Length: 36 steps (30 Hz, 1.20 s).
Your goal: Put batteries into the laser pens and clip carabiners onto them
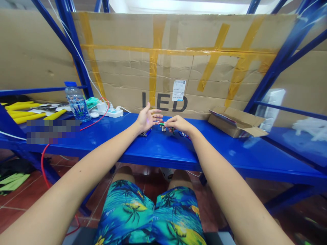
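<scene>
Background: upright cardboard sheet (122, 75) across the upper frame, crossed by yellow-brown tape (157, 37) and printed "LED" at the centre, beside a white label (179, 90).
Work surface: blue table (158, 149) spanning the middle of the frame, between blue metal posts.
Left hand (148, 118): just left of centre, palm open, fingers spread, thumb raised; whether its lower fingers touch the small pieces cannot be told.
Right hand (178, 124): just right of centre, thumb and forefinger pinching the small green-and-red pieces.
Small green-and-red pieces (161, 124): centre of the frame, between the hands, silvery parts below them; too small to identify.
Dark slender items (145, 133): on the table, just below the left hand.
Colored items (183, 135): on the table beside the right wrist, partly hidden.
Left side: bottle with a blue cap (76, 103), white power strip (112, 112), yellow-handled items (27, 115).
Right side: open cardboard box (230, 126).
</scene>
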Each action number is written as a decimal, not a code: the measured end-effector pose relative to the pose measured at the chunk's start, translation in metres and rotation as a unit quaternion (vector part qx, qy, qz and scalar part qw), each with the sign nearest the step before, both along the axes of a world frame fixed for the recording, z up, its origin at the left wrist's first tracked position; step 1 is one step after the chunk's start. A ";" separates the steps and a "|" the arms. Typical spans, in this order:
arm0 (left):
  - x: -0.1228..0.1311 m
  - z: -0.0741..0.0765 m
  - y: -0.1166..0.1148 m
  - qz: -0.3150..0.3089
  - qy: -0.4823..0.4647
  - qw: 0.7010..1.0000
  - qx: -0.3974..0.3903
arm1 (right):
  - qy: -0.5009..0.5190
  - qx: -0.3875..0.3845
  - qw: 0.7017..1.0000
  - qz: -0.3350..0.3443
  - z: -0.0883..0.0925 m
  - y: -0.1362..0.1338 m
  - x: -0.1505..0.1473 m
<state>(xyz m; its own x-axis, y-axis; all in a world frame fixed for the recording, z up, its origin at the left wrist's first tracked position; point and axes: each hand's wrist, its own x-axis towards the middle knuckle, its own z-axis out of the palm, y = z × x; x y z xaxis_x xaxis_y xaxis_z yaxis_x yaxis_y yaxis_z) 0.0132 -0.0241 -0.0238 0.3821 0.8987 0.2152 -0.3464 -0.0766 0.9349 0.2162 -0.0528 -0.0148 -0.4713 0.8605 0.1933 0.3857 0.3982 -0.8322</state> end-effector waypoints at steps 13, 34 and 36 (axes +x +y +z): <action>-0.001 -0.001 -0.001 0.001 0.002 1.000 0.005 | -0.001 0.009 1.000 0.002 -0.002 0.004 0.001; -0.002 -0.001 0.003 0.025 0.022 0.999 0.018 | 0.016 0.027 0.999 -0.022 -0.003 0.003 -0.002; -0.002 -0.001 0.003 0.026 0.024 0.999 0.016 | 0.018 0.040 0.999 -0.030 -0.004 0.005 -0.002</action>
